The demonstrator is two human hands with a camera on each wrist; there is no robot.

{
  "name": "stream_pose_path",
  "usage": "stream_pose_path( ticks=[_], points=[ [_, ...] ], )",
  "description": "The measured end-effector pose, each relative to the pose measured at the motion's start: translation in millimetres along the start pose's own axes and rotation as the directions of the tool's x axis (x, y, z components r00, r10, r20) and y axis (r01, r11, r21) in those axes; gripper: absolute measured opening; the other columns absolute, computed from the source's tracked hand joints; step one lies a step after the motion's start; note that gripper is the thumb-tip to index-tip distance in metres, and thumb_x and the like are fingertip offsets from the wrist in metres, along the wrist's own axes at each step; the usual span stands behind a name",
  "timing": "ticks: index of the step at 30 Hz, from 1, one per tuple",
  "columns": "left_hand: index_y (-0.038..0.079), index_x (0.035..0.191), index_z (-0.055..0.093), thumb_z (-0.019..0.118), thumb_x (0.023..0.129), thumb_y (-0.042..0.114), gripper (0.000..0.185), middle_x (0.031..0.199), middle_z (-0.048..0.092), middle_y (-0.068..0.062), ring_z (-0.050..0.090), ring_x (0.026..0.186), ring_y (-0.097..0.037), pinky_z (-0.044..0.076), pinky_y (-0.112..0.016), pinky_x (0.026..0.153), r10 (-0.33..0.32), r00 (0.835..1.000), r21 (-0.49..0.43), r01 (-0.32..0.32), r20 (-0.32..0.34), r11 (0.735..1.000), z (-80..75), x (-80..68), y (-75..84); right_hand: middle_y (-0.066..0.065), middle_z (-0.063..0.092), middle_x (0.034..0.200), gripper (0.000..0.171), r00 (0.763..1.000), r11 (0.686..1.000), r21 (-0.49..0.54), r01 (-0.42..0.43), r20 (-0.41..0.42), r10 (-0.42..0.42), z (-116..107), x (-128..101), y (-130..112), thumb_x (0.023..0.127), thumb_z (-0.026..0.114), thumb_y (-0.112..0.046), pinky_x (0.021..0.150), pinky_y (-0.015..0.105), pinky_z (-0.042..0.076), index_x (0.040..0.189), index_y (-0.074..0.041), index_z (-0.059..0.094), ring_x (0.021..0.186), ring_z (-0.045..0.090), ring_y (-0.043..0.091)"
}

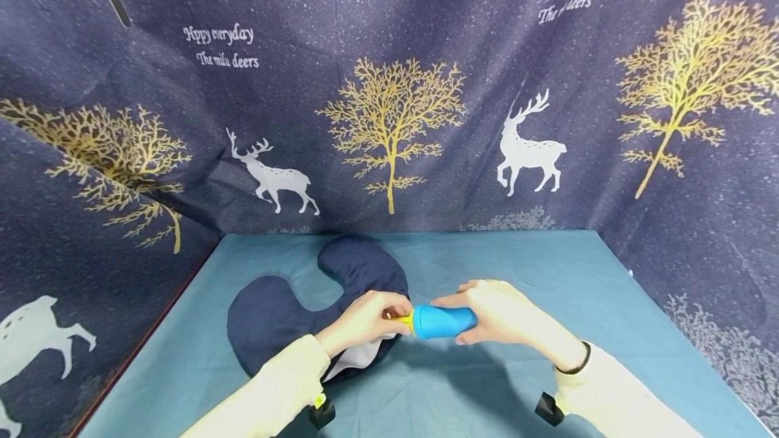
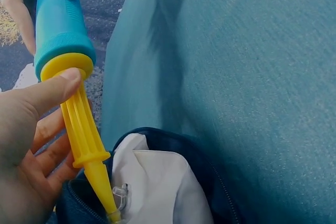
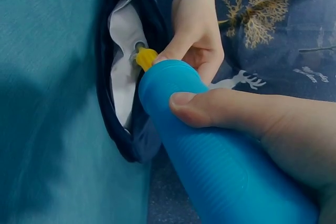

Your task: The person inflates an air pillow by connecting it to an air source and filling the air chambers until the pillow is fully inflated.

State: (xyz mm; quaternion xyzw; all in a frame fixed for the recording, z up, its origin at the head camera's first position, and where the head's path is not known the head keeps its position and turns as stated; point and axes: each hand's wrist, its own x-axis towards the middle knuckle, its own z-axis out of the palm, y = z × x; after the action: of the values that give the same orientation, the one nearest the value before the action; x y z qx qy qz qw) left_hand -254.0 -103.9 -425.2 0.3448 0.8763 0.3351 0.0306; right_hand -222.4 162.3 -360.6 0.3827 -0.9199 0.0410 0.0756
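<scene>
A blue hand pump [image 1: 443, 321] with a yellow nozzle [image 2: 84, 129] lies level between my two hands above the table. My right hand [image 1: 496, 313] grips the blue barrel [image 3: 210, 161], thumb on top. My left hand [image 1: 368, 320] holds the yellow nozzle end, thumb against its collar. The nozzle tip meets a clear valve [image 2: 121, 195] on the white inner bladder [image 2: 157, 184] of a dark navy U-shaped neck pillow [image 1: 286, 306], which lies flat and limp on the teal cloth. The pillow's cover is opened at that spot, showing the white bladder [image 3: 119, 72].
The teal tablecloth [image 1: 535, 276] covers the table. A navy curtain [image 1: 389, 86] printed with gold trees and white deer walls in the back and both sides. Black wrist camera mounts [image 1: 548, 408] sit under my forearms.
</scene>
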Motion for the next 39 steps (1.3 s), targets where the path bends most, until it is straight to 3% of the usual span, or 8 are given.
stream_pose_path(
  ticks=[9, 17, 24, 30, 39],
  points=[
    [0.018, 0.103, 0.073, 0.079, 0.084, 0.022, 0.020, 0.088, 0.072, 0.004, 0.062, 0.077, -0.001, 0.052, -0.018, 0.072, 0.015, 1.000, 0.004, -0.015, 0.024, 1.000, -3.3, -0.5, -2.5, -0.001, 0.074, 0.106, 0.064, 1.000, 1.000, 0.023, 0.002, 0.022, -0.002, -6.2, -8.9, 10.8, 0.068, 0.087, -0.041, 0.067, 0.032, 0.050, 0.129, -0.037, 0.065, 0.096, 0.068, 0.019],
    [0.016, 0.105, 0.073, 0.079, 0.084, 0.024, 0.024, 0.089, 0.072, 0.004, 0.061, 0.077, 0.000, 0.052, -0.017, 0.072, 0.017, 1.000, 0.003, -0.018, 0.026, 1.000, -3.7, -3.6, -3.5, 0.002, 0.073, 0.113, 0.064, 0.998, 0.998, 0.039, -0.045, 0.037, 0.043, -21.1, -35.5, 25.4, 0.070, 0.085, -0.043, 0.070, 0.035, 0.050, 0.130, -0.041, 0.062, 0.101, 0.068, 0.023],
    [0.017, 0.104, 0.073, 0.078, 0.084, 0.023, 0.022, 0.088, 0.072, 0.005, 0.059, 0.077, 0.001, 0.052, -0.018, 0.072, 0.036, 0.999, 0.024, -0.036, 0.019, 0.999, -3.5, -4.2, -0.6, -0.005, 0.072, 0.112, 0.066, 0.999, 0.999, 0.004, -0.039, 0.002, 0.038, -38.2, -58.2, 37.2, 0.069, 0.085, -0.046, 0.067, 0.028, 0.047, 0.131, -0.044, 0.061, 0.090, 0.062, 0.008],
    [0.018, 0.104, 0.073, 0.079, 0.083, 0.022, 0.022, 0.090, 0.072, 0.004, 0.061, 0.079, -0.001, 0.053, -0.019, 0.073, 0.014, 1.000, 0.019, -0.014, 0.018, 1.000, -4.4, -6.1, 1.1, -0.002, 0.071, 0.118, 0.068, 0.997, 0.997, -0.015, -0.071, 0.012, 0.071, -54.7, -72.6, 45.2, 0.068, 0.085, -0.046, 0.071, 0.030, 0.050, 0.131, -0.046, 0.060, 0.095, 0.066, 0.013],
    [0.019, 0.103, 0.073, 0.079, 0.083, 0.021, 0.021, 0.090, 0.073, 0.004, 0.064, 0.081, -0.003, 0.052, -0.018, 0.074, -0.001, 1.000, 0.004, 0.001, 0.007, 1.000, -4.0, -7.3, 2.2, -0.015, 0.069, 0.108, 0.069, 1.000, 1.000, 0.014, -0.025, -0.017, 0.025, -67.9, -88.1, 59.4, 0.068, 0.086, -0.042, 0.068, 0.019, 0.044, 0.132, -0.044, 0.060, 0.083, 0.051, -0.008]
  ],
)
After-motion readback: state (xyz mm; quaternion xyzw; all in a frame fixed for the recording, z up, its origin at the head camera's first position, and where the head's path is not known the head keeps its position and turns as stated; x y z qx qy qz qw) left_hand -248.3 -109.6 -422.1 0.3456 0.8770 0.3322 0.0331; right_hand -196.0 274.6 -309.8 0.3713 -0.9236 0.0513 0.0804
